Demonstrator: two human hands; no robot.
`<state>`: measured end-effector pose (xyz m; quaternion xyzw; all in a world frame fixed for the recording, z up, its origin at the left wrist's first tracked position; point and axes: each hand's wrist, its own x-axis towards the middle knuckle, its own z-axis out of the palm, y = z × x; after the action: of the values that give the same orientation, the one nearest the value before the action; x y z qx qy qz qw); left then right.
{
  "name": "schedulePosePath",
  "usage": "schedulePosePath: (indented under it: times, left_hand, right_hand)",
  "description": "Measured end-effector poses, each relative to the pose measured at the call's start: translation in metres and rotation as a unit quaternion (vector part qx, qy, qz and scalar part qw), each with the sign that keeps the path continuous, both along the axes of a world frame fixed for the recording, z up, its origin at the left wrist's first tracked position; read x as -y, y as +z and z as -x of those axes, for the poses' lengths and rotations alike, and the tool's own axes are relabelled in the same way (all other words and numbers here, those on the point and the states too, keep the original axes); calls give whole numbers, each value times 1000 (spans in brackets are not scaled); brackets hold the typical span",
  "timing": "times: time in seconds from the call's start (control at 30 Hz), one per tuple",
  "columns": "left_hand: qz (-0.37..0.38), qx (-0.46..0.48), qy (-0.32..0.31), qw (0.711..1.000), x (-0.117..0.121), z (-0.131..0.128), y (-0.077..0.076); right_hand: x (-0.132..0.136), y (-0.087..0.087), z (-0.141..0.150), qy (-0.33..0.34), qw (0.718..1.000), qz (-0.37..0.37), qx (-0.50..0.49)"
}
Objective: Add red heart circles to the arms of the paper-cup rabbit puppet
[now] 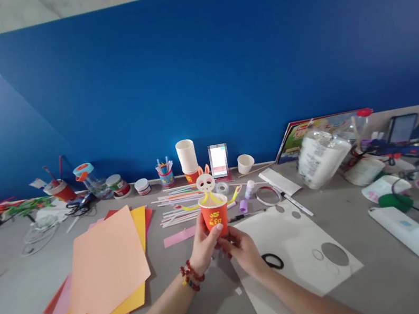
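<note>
A red paper cup (216,216) with yellow lettering is upright in front of me, with my left hand (206,240) wrapped round its lower left side. Above its rim stands a paper rabbit head (206,183) with pink ears and dark eyes. Yellow arms (190,207) stick out to both sides of the cup below the head. My right hand (241,248) is closed under the cup's base, fingertips pinched together; whatever is between them is hidden. Scissors with a black handle (272,261) lie on a cut white sheet (298,281) near my right forearm.
Coloured paper sheets (110,270) are stacked at left. Straws (181,216), a glue stick (249,189), a tape roll (268,196) and a marker (298,204) lie beyond the cup. Stacked white cups (187,155) stand by the blue partition (195,73). A power strip (413,246) is at right.
</note>
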<state>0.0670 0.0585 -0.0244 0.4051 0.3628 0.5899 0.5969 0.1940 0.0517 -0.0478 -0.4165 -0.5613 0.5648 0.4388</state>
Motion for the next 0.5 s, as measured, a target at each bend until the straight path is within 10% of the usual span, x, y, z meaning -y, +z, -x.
schedulePosePath:
  times: [0.5]
  left_hand:
    - [7, -4, 4, 1000, 3, -1, -2]
  right_hand:
    - [2, 5, 0, 20, 1000, 11, 0]
